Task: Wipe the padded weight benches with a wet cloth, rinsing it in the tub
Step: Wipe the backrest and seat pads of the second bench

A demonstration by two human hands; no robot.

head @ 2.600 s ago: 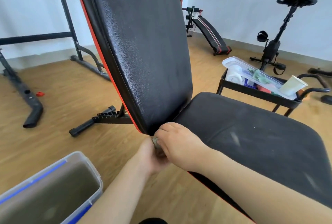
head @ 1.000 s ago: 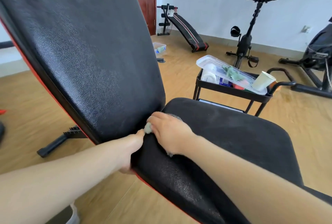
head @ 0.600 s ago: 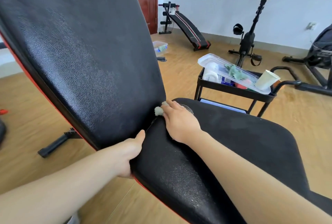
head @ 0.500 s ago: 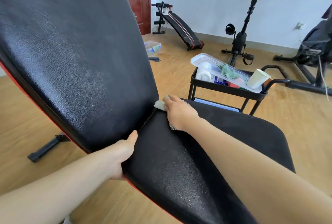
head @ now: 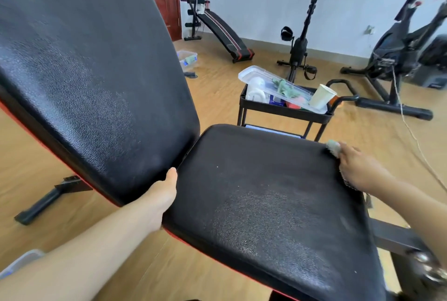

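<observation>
A black padded weight bench fills the view: its raised backrest (head: 92, 78) on the left and its seat pad (head: 266, 194) in the middle. My left hand (head: 162, 194) grips the seat pad's near left edge, thumb on top by the gap under the backrest. My right hand (head: 358, 167) presses a grey-green cloth (head: 333, 147) on the seat's far right corner; most of the cloth is hidden under the hand. A corner of the tub (head: 19, 262) shows at the bottom left.
A black cart (head: 285, 112) with a clear tray, a roll and a paper cup (head: 321, 96) stands just behind the seat. Farther back are a sit-up bench (head: 222, 32), an exercise bike (head: 302, 34), another bike (head: 396, 49), a small clear box (head: 187, 57) and a red door.
My right hand slid the cloth from the gap beside the backrest across the seat to its far right corner. My left hand kept its hold on the seat's left edge.
</observation>
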